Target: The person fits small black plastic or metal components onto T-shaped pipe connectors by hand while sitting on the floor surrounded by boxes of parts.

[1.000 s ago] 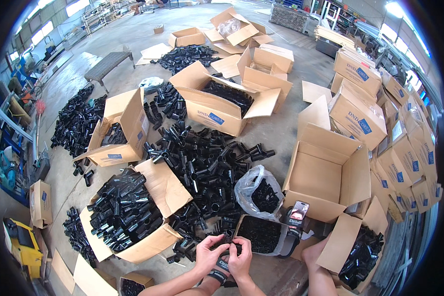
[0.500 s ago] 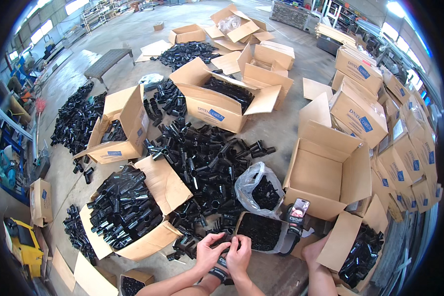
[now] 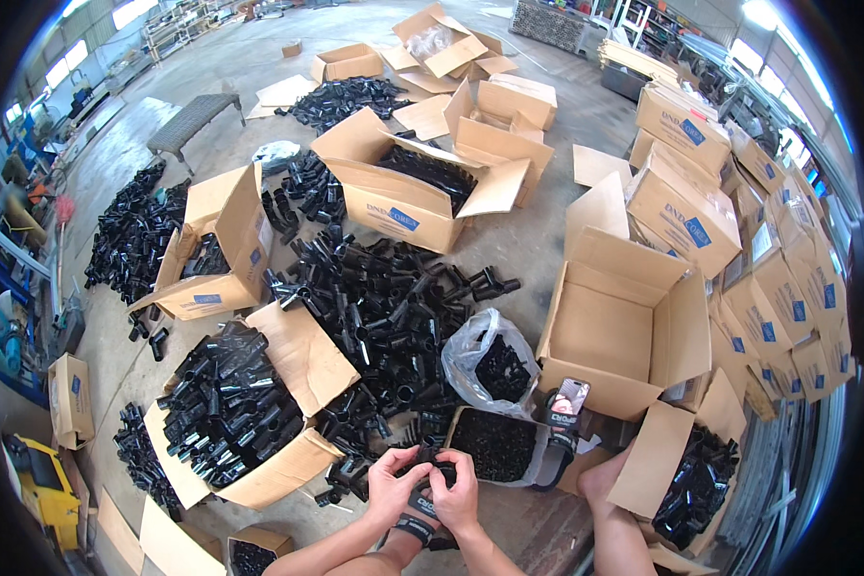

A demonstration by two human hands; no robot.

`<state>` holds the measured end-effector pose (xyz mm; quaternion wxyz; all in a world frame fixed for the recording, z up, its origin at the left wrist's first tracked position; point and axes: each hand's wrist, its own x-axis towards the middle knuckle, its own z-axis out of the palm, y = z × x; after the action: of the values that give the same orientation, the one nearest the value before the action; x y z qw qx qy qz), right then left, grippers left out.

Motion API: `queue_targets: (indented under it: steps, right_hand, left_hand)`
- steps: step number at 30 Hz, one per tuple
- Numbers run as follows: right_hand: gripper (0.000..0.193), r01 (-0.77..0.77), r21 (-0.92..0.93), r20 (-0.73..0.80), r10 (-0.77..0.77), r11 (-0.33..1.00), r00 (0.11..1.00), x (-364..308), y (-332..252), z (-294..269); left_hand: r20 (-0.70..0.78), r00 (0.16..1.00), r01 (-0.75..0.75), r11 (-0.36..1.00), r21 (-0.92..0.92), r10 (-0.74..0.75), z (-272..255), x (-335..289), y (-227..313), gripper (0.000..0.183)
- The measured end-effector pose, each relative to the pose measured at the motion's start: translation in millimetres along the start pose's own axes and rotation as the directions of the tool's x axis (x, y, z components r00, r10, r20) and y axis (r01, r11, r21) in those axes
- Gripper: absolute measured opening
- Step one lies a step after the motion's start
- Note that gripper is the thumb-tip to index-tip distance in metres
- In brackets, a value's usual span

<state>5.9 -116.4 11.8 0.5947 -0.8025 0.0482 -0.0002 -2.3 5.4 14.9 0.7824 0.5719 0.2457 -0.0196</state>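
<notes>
My left hand (image 3: pixel 391 483) and my right hand (image 3: pixel 458 492) meet low in the middle, fingertips pinched together. Between them is a small black plastic piece (image 3: pixel 433 455), mostly covered by the fingers, so its exact shape is hard to make out. Just right of my hands sits a tub of small black parts (image 3: pixel 497 447). Behind the tub, a clear plastic bag (image 3: pixel 461 370) holds more small black pieces. Beyond my fingers spreads a large heap of black pipe fittings (image 3: pixel 394 317), tubular and branched. Under my wrists shows a sandalled foot (image 3: pixel 415 526).
An open carton of fittings (image 3: pixel 307 470) stands at left, an open box with a bare inside (image 3: pixel 600 317) at right. A phone (image 3: pixel 568 398) rests by my other sandal. Stacked cartons (image 3: pixel 686 216) line the right side. Farther back are more cartons, heaps and a low bench (image 3: pixel 194 125).
The view has shifted slightly, so the surroundings sit a little farther left. My hands stay together at the black piece, with the right fingers now more bent.
</notes>
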Motion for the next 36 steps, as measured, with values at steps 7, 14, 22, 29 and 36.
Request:
queue_targets:
  steps: [7,14,22,29,36]
  right_hand:
    - [0.014,-0.044,-0.052,-0.008,0.044,0.998,0.999,5,-7,2]
    - [0.023,-0.056,-0.047,0.069,0.059,0.997,0.996,3,-9,-13]
    - [0.025,-0.185,-0.265,0.139,0.227,0.946,0.964,-5,-24,-51]
    - [0.041,-0.171,-0.203,0.063,0.187,0.964,0.98,-22,-22,-65]
    - [0.044,-0.393,-0.44,0.49,0.583,0.808,0.648,-30,-53,-151]
  left_hand:
    - [0.005,1.0,-0.029,0.999,0.025,0.029,-5,-2,-5,0.028]
    - [0.036,0.969,0.245,0.945,-0.218,-0.243,-6,4,-15,0.033]
    - [0.182,0.943,0.299,0.95,-0.092,-0.279,-5,-7,-25,0.03]
    - [0.287,0.916,0.326,0.937,-0.123,-0.281,9,-17,-15,0.03]
    - [0.793,0.445,0.513,0.844,0.156,-0.417,-13,-12,6,0.053]
